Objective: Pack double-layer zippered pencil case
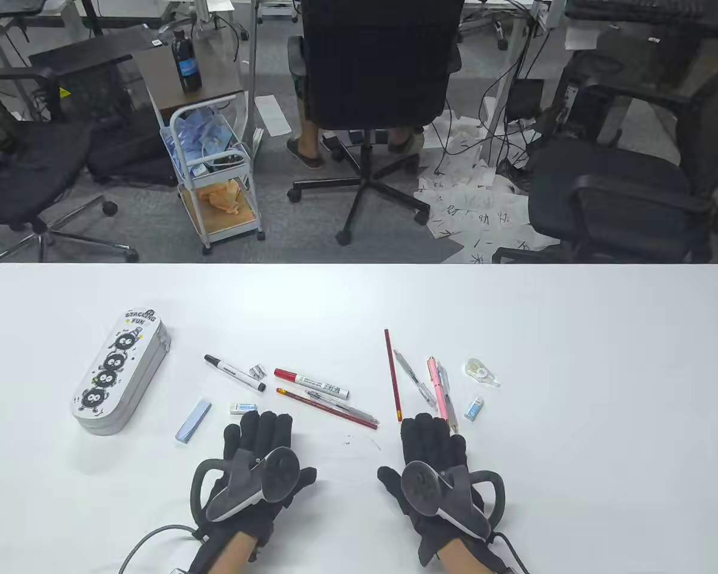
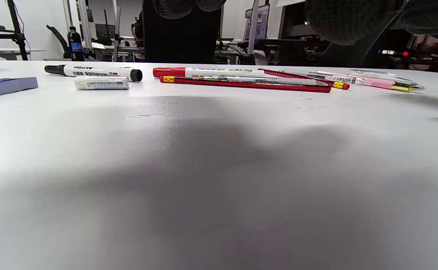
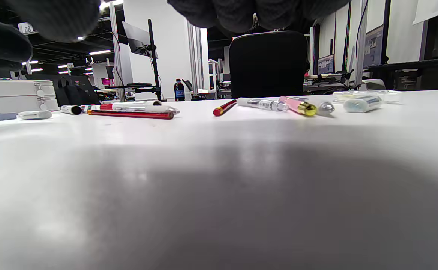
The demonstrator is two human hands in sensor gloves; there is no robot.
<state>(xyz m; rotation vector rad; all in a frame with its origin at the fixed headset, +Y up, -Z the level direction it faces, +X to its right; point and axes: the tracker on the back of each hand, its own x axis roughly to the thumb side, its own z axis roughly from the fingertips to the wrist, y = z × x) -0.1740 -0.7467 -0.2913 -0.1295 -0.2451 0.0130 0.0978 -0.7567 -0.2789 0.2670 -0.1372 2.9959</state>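
I see both hands lying flat on the desk (image 1: 574, 311) near its front edge, left hand (image 1: 252, 463) and right hand (image 1: 435, 469) with fingers straight and pressed together, holding nothing. The case (image 1: 119, 371) lies zipped toward the left edge, well apart from them. Between it and the right edge lie markers, pencils, pens and erasers, the pink pen (image 1: 441, 391) just beyond my right fingertips

Lid of pencil case (image 1: 118, 371) reads "STACKING FUN" at its far end; a white tag (image 3: 26, 27) in the background of the right wrist view reads "08"; print on markers, pens and erasers too small or blurred to read.
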